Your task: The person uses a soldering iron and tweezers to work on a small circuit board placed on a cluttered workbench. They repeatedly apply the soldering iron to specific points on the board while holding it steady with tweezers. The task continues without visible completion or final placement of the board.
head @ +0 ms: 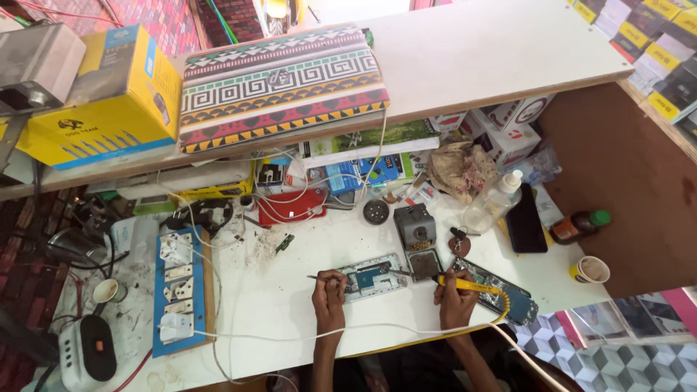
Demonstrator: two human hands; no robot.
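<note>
Working at the near edge of the white bench top (276, 305), both hands sit close to an opened phone body, a pale rectangular frame with blue and metal parts showing (372, 279). The left hand (329, 294) is closed in a pinch on thin metal tweezers (324, 278), whose tip points right onto the frame's left end. The right hand (456, 296) is closed around a yellow-handled soldering iron (465, 284), gripped like a pen; its tip points left toward the frame's right end. The frame lies between the two hands, long axis running left to right, and the left hand is the nearer of the two. Both forearms rise from the bench edge, wrists low. Just beside the right hand lies a second dark phone board (508, 294). Behind the frame stands a grey soldering stand (415, 229). Farther back, a clear plastic bottle (494, 203) leans, and a patterned fabric-covered case (279, 83) rests on the upper shelf.
</note>
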